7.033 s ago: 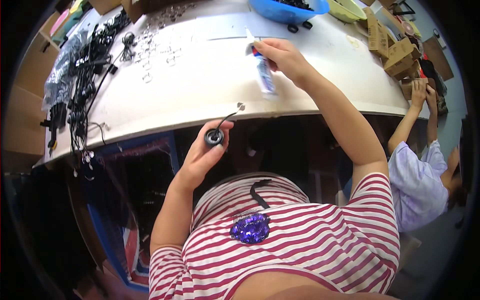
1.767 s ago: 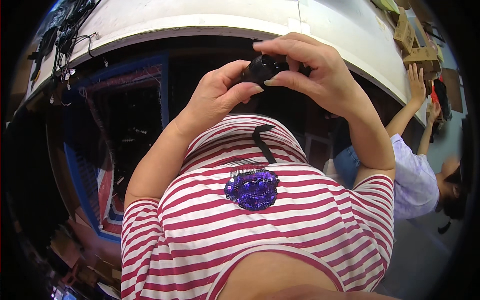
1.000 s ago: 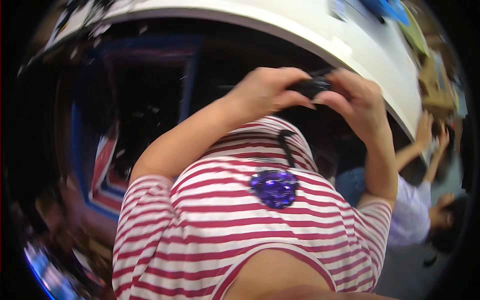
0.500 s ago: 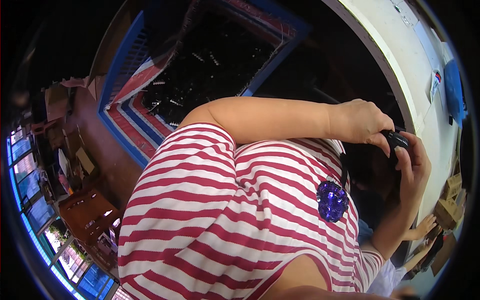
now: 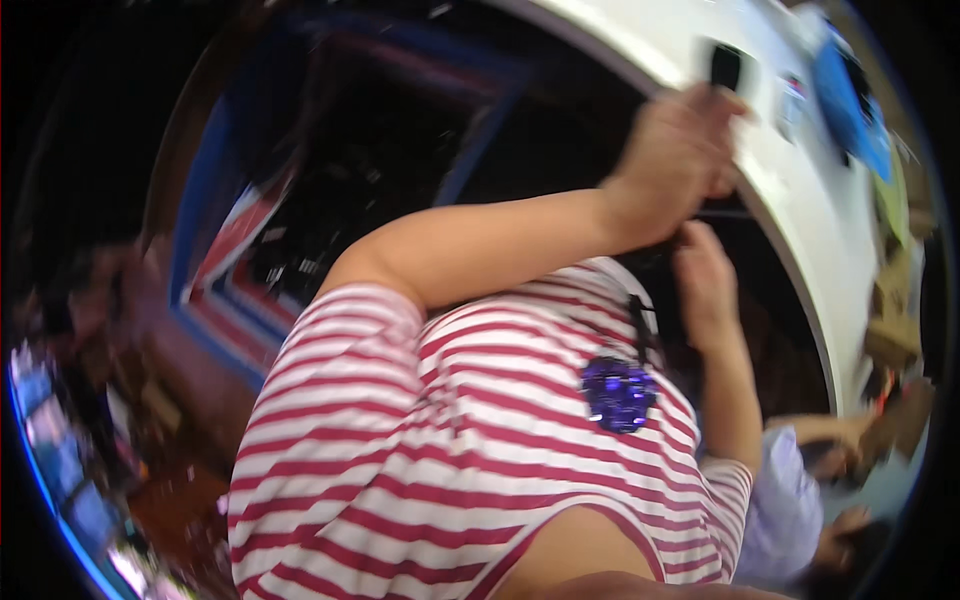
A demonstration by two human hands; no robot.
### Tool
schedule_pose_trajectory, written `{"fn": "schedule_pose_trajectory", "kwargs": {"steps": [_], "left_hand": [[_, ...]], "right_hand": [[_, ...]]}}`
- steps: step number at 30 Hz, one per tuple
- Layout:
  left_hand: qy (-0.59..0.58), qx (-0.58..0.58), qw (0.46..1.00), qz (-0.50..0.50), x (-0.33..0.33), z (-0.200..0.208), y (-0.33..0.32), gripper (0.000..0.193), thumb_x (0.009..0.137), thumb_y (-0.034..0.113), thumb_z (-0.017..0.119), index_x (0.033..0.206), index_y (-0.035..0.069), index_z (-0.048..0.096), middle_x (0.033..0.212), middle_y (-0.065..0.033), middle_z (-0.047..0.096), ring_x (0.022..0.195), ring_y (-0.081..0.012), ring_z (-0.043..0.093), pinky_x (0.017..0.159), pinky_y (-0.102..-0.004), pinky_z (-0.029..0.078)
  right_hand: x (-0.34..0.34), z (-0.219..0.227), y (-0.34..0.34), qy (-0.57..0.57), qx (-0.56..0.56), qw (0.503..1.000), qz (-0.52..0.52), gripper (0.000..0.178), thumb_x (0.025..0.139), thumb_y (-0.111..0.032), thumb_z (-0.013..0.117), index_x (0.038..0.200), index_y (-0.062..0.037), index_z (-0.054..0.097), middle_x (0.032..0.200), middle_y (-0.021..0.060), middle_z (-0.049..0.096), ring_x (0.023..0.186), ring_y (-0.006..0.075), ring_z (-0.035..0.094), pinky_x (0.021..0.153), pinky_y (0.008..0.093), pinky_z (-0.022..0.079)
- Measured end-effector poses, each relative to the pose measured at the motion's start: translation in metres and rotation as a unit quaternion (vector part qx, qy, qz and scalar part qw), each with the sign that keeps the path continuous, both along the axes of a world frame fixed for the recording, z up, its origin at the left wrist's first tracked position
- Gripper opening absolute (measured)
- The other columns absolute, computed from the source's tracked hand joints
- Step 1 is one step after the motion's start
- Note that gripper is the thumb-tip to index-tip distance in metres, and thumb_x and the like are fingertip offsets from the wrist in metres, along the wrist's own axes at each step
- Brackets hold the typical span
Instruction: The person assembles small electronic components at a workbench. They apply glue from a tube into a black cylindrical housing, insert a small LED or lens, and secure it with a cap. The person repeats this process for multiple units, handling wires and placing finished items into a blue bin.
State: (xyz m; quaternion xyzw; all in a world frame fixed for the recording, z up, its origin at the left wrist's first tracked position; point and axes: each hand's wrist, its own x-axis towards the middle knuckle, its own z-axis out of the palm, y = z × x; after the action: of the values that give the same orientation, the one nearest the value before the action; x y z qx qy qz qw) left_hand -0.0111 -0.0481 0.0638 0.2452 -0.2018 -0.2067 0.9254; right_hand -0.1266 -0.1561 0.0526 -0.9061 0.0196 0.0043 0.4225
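Note:
My left hand is closed at the edge of the white table, smeared by motion. A small, dark, rectangular black piece shows at its fingertips, over the tabletop; its exact kind is not clear. My right hand is lower, just below my left hand and in front of my body. Its fingers are blurred and partly turned away, and I see nothing in them. A purple sequined ornament hangs on a black strap against my red-and-white striped shirt.
To the left stands a blue crate with a red, white and blue striped liner and many dark pieces inside. A blue item and cardboard boxes are on the table's far side. A co-worker's lavender sleeve is at lower right.
Both hands were together around the black piece. Now they are apart: my left hand has moved up to the table with it, and my right hand has shifted left. The view has shifted too.

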Motion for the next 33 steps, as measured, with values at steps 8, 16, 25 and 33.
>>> {"fn": "schedule_pose_trajectory", "kwargs": {"steps": [8,16,25,33], "left_hand": [[-0.113,0.034,0.991,-0.061,0.024,0.023,0.001,0.060,0.090,0.048,0.038,0.134,0.010,0.023,0.125,-0.0186,0.042,0.108,-0.0242,0.049,0.091,-0.0347,0.042],[-0.053,0.188,0.979,-0.057,0.010,-0.001,0.034,0.039,0.094,0.021,0.043,0.128,0.004,0.037,0.098,-0.0070,0.057,0.077,-0.0118,0.051,0.072,-0.0236,0.044],[-0.024,0.227,0.974,-0.005,0.027,-0.020,0.063,0.031,0.093,0.013,0.045,0.122,0.003,0.042,0.091,-0.0050,0.054,0.073,-0.0082,0.049,0.067,-0.0202,0.042],[-0.104,0.359,0.927,0.023,0.045,-0.016,0.062,0.025,0.088,0.007,0.051,0.112,0.000,0.051,0.089,-0.0047,0.055,0.077,-0.0086,0.051,0.069,-0.0199,0.042]], "right_hand": [[-0.017,0.091,-0.023,-0.063,0.338,0.933,-0.105,0.018,0.090,-0.017,0.047,0.091,-0.0002,0.054,0.067,0.0020,0.050,0.055,0.0056,0.046,0.050,0.0175,0.036],[-0.022,0.242,-0.154,-0.396,0.154,0.868,-0.258,0.016,0.087,-0.015,0.046,0.080,-0.0036,0.054,0.061,0.0011,0.051,0.046,0.0075,0.048,0.040,0.0186,0.037],[0.002,0.263,-0.318,-0.531,-0.088,0.771,-0.341,0.022,0.085,-0.015,0.050,0.100,-0.0017,0.059,0.063,0.0019,0.053,0.047,0.0092,0.046,0.044,0.0215,0.035],[-0.103,0.035,-0.440,-0.188,-0.318,0.809,-0.458,0.032,0.085,-0.025,0.050,0.112,-0.0116,0.059,0.108,0.0099,0.061,0.099,0.0244,0.057,0.086,0.0312,0.041]]}}
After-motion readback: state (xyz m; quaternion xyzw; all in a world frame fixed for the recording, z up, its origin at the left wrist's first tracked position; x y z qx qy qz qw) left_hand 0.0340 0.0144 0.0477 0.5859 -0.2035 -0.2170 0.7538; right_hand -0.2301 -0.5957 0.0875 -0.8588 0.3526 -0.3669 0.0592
